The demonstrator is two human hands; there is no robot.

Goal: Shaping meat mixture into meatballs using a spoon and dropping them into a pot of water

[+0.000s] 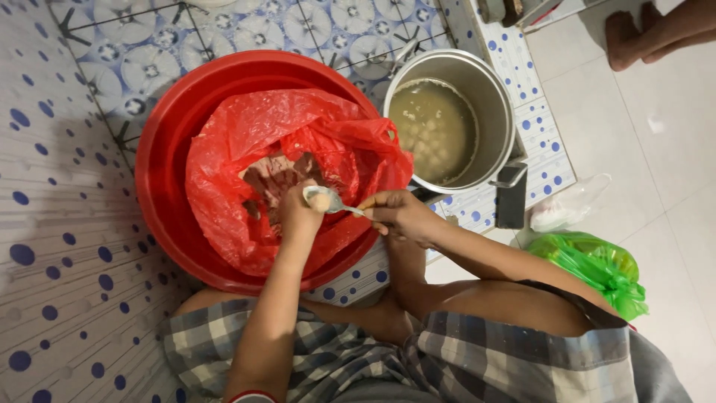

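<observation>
Fingers of right hand (pixel 399 215) pinched on handle of metal spoon (pixel 328 201), bowl of spoon carrying pale lump of paste, touching curled fingers of left hand (pixel 298 209). Left hand closed, resting over pinkish mince inside red plastic bag (pixel 246 134), within red basin (pixel 160 149). Steel pot (pixel 492 97) just beside, holding cloudy broth.

We wear checked shorts (pixel 358 358) in grey, blue and white plaid, loosely bunched over both thighs. Our forearms and hands are bare, with a thin red band (pixel 252 396) showing at the left arm's lower edge.
</observation>
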